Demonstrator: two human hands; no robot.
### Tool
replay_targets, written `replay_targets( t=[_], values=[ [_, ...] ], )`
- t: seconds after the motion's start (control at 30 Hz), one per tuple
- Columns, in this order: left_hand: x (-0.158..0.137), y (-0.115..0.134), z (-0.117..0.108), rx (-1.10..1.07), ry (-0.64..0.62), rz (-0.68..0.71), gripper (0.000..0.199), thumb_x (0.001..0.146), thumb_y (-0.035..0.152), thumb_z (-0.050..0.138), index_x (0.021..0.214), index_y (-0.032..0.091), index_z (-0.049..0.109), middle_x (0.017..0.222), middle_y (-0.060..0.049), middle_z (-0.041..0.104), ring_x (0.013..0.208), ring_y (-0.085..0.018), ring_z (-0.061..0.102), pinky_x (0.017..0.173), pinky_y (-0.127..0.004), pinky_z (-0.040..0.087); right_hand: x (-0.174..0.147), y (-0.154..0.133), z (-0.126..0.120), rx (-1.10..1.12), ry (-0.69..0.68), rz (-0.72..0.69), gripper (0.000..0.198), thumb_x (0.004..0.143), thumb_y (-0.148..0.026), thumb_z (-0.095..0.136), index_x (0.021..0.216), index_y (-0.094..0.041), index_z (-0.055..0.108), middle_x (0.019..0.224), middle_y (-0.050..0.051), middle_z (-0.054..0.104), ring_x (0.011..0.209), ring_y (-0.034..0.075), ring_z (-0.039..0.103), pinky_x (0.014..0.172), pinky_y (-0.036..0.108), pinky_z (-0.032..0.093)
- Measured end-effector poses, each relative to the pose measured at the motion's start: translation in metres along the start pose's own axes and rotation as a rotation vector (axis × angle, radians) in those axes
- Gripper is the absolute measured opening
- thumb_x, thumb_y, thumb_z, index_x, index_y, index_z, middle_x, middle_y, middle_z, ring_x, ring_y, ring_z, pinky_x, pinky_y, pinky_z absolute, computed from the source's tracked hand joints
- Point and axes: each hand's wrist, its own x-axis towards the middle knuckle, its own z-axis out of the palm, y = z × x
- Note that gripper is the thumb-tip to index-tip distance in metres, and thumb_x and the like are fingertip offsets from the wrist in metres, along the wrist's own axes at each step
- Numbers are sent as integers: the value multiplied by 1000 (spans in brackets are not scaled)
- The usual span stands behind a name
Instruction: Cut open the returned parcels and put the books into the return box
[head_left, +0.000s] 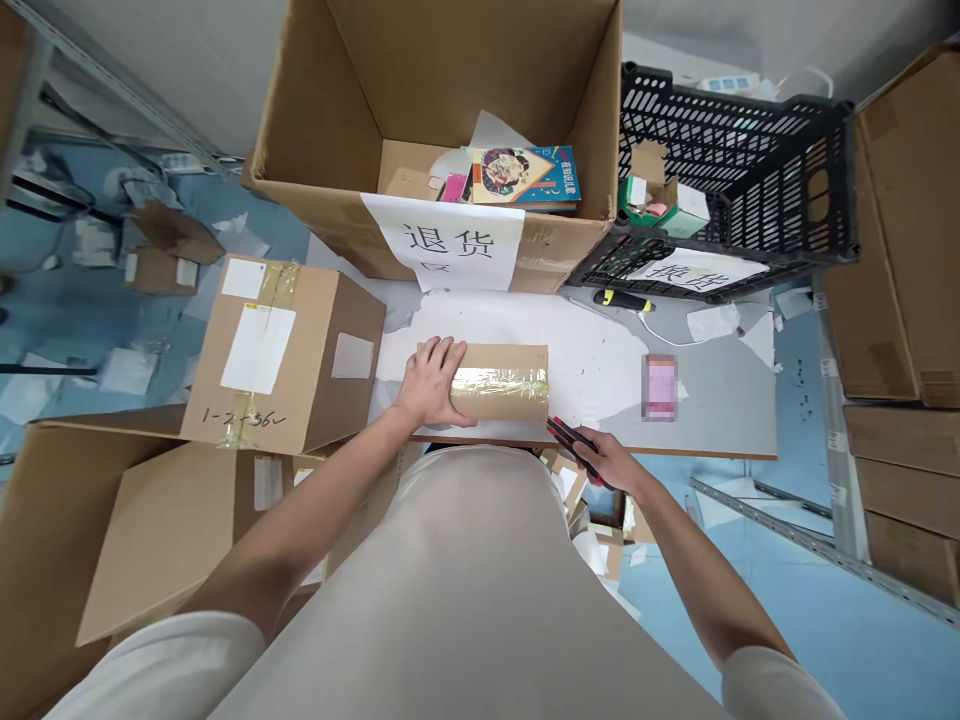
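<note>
A small brown cardboard box (510, 405) lies on the white table, with shiny clear tape running along its top. My left hand (437, 385) rests on the left end of this box, fingers spread and pressing on it. In my right hand (606, 460) is a red and black utility knife (571, 437), gripped by its handle. The knife's front end is close to the box's lower right corner; whether it touches the cardboard I cannot tell.
A large open carton (322, 215) with books stands behind, beside a black plastic crate (750, 190) holding a small green box. At left is a labelled carton (300, 320). A yellow-black scanner-like device (624, 300) and a blurred pink item (660, 387) lie right.
</note>
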Motion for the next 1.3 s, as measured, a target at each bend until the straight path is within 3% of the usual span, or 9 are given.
replay_targets(
  t=[0.17, 0.3, 0.43, 0.7, 0.87, 0.93, 1.03, 1.13, 1.3],
  values=[
    [-1, -3, 3, 12, -8, 17, 131, 41, 73, 69, 145, 12, 19, 146, -19, 28, 135, -41, 18, 106, -53, 22, -21, 17, -33, 47, 71, 32, 41, 82, -56, 49, 97, -19, 53, 61, -5, 53, 37, 7, 44, 36, 20, 32],
    [-2, -2, 2, 55, -16, 36, 127, 47, 73, 65, 146, 10, 17, 150, -21, 21, 137, -43, 12, 108, -59, 6, -13, 41, -46, -10, 441, 3, 50, 83, -58, 42, 111, -18, 51, 66, -1, 57, 44, 12, 51, 43, 25, 40],
    [-8, 1, 2, 94, -6, 74, 115, 57, 72, 60, 145, 10, 20, 151, -22, 17, 138, -43, 9, 105, -65, -6, 45, 55, -17, -307, 736, 40, 52, 89, -43, 25, 132, -17, 43, 92, 10, 62, 72, 21, 61, 71, 36, 48],
    [-44, 11, 30, 55, 175, 115, 77, 80, 52, 55, 141, 12, 32, 146, -22, 32, 137, -35, 24, 109, -60, 10, 117, 71, 22, -618, 887, 219, 57, 86, -31, 35, 140, -12, 33, 115, 22, 46, 109, 36, 46, 86, 52, 41],
    [-53, 9, 51, 13, 313, 238, 53, 89, 32, 48, 138, 15, 37, 136, -19, 47, 133, -32, 35, 107, -56, 24, 105, 31, 5, -647, 1054, -97, 60, 87, -38, 38, 140, -11, 28, 129, 23, 38, 121, 37, 35, 94, 56, 34],
    [-54, 6, 58, -2, 355, 332, 45, 91, 21, 42, 136, 15, 40, 130, -16, 54, 130, -28, 40, 106, -53, 29, 100, -7, 3, -720, 989, -351, 62, 89, -41, 35, 142, -11, 24, 133, 22, 37, 125, 32, 34, 100, 52, 31],
    [-54, 3, 69, -38, 399, 436, 43, 91, 9, 35, 133, 16, 43, 123, -12, 60, 125, -23, 46, 105, -46, 36, 100, -62, 13, -956, 630, -599, 65, 87, -49, 41, 143, -17, 28, 142, 17, 34, 130, 29, 30, 105, 46, 26],
    [-53, 1, 78, -85, 406, 436, 43, 91, 9, 34, 133, 16, 44, 122, -11, 60, 124, -22, 47, 104, -44, 39, 110, -93, 29, -1180, 408, -601, 69, 86, -52, 45, 144, -19, 27, 150, 16, 24, 135, 32, 22, 107, 50, 17],
    [-48, -1, 76, -145, 277, 386, 39, 91, 13, 37, 127, 17, 51, 123, -10, 60, 124, -20, 48, 106, -41, 40, 123, -101, 39, -1322, 346, -524, 64, 88, -51, 43, 144, -22, 29, 148, 16, 30, 132, 34, 28, 106, 53, 14]
  ],
)
